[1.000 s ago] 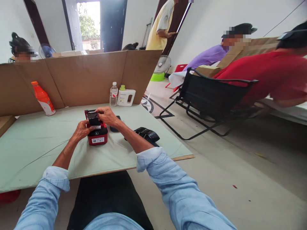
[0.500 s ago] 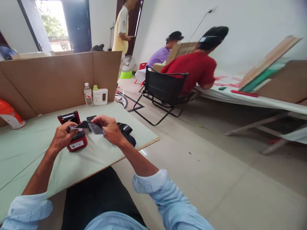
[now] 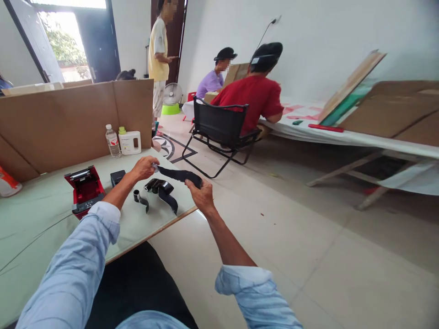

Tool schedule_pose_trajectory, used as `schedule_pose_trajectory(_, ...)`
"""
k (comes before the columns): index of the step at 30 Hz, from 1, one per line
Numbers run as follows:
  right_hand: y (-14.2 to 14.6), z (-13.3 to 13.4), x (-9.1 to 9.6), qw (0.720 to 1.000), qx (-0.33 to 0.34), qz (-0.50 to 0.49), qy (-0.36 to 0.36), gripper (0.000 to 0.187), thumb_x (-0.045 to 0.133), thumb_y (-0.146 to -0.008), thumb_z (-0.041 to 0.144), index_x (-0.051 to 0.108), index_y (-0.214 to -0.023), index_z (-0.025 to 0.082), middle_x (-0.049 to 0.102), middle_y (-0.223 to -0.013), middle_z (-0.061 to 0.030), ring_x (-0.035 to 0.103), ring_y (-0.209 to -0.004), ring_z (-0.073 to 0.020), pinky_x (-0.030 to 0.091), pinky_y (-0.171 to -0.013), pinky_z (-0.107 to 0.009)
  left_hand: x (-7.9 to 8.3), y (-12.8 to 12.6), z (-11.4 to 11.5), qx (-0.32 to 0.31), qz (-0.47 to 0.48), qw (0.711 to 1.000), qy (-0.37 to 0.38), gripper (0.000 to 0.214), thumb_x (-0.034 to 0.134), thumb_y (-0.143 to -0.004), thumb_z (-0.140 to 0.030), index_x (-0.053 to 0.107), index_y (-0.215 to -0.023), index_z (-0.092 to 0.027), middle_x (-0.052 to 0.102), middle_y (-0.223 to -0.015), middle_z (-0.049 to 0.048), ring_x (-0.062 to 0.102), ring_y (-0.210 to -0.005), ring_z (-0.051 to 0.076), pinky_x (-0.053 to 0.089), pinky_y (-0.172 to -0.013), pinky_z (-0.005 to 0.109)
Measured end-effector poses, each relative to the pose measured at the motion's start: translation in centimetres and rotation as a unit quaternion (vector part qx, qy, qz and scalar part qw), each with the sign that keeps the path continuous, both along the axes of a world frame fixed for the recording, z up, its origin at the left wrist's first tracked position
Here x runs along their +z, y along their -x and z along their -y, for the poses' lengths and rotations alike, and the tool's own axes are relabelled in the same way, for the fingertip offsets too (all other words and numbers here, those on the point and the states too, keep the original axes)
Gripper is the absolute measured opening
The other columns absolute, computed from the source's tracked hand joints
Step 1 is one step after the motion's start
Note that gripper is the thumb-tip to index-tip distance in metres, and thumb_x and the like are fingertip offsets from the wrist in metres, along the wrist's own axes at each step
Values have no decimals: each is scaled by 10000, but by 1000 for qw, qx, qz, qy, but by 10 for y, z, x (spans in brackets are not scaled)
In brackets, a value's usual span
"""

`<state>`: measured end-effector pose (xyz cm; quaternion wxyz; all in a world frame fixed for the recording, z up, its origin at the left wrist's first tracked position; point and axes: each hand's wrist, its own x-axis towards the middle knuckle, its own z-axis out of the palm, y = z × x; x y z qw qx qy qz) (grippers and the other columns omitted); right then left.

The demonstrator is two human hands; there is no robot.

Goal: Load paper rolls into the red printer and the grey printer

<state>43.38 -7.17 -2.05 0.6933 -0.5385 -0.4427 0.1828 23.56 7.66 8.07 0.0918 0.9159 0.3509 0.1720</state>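
1. On the left, a red-and-black box-shaped device with its hinged lid raised (image 3: pixel 85 192) stands on the pale-green cloth-covered counter (image 3: pixel 41 219), behind the left forearm.
2. Just right of it sits a small matt-black box (image 3: pixel 117 177), on the far side of that forearm.
3. A short black curl of band with a rolled end (image 3: pixel 141 201) lies nearer, right of the forearm.
4. The left hand (image 3: pixel 144 168) has its grip closed, thumb and fingers pinching a whitish end piece (image 3: pixel 155 167).
5. From there a black flexible strip (image 3: pixel 176 174) runs through the air to the right hand, its long axis left to right, sloping nearer at the right; glossy black looped bands (image 3: pixel 163 191) lie below it by the counter's right edge.
6. The right hand (image 3: pixel 202 194) is the nearer one, its grip closed with the thumb on the strip's right end.
7. Half a second earlier both hands are beside the red device and the strip is bent short between them; now they are farther right, wider apart, the strip drawn out.
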Motion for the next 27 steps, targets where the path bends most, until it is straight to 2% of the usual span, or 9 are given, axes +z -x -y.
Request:
schedule_pose_trajectory(3,-11,6,-22,1000,-18,13,22,312,672,-839,466,749,-903,170,708,-779,-31,624,-748,-209,546,-744,-364,-10,-26,-8,3,-68,997,26,471,564,-796,-50,826,-1161,-192,778,-1227,133,704,-1131,287,536,-1004,369)
schedule_pose_trajectory(5,-14,10,-35,998,-24,48,36,306,640,-858,469,741,-880,182,710,-784,-37,629,-774,-227,539,-772,-380,-17,-35,-11,-2,-106,993,44,451,586,-779,-64,839,-1127,-197,791,-1199,134,712,-1117,293,542,-971,359)
schedule_pose_trajectory(8,-14,17,-52,991,-17,125,49,277,590,-878,451,725,-841,213,730,-823,-57,645,-830,-255,534,-827,-409,-28,-38,-17,-13,-145,987,67,414,617,-735,-87,857,-1048,-213,823,-1068,101,731,-1017,258,550,-893,307)
schedule_pose_trajectory(13,-2,24,-71,974,41,217,56,226,557,-924,358,732,-847,236,758,-888,-92,667,-900,-278,543,-879,-432,-41,-29,-25,-33,-190,975,106,402,581,-694,-101,863,-957,-217,831,-914,56,727,-854,197,537,-760,237)
schedule_pose_trajectory(15,3,27,-74,969,56,234,60,210,566,-930,332,745,-876,238,766,-917,-99,671,-923,-282,546,-896,-439,-41,-24,-27,-43,-198,972,120,393,564,-711,-109,862,-947,-209,832,-906,55,726,-832,191,531,-744,229)
schedule_pose_trajectory(18,9,31,-73,965,70,246,64,196,575,-932,303,757,-907,234,773,-974,-105,673,-973,-289,542,-928,-445,-40,-17,-27,-62,-199,969,133,387,543,-759,-124,857,-974,-196,840,-972,58,734,-877,188,533,-807,224)
schedule_pose_trajectory(22,11,36,-67,959,85,262,59,183,581,-932,277,760,-931,236,766,-977,-92,664,-965,-283,533,-926,-434,-39,2,-27,-81,-163,971,156,437,548,-850,-213,805,-1200,-168,826,-1143,85,743,-980,202,547,-880,242)
schedule_pose_trajectory(24,11,38,-66,957,83,269,62,180,581,-932,266,759,-938,238,758,-941,-86,653,-923,-278,531,-901,-426,-40,15,-30,-79,-113,971,193,519,569,-845,-243,743,-1324,-147,806,-1221,113,748,-1024,223,563,-891,270)
schedule_pose_trajectory(27,12,39,-66,958,79,267,63,188,589,-921,250,765,-984,233,764,-954,-89,654,-928,-283,536,-900,-427,-43,38,-33,-58,-70,962,256,716,632,-750,-223,635,-1463,-148,775,-1300,154,761,-1050,256,587,-855,302)
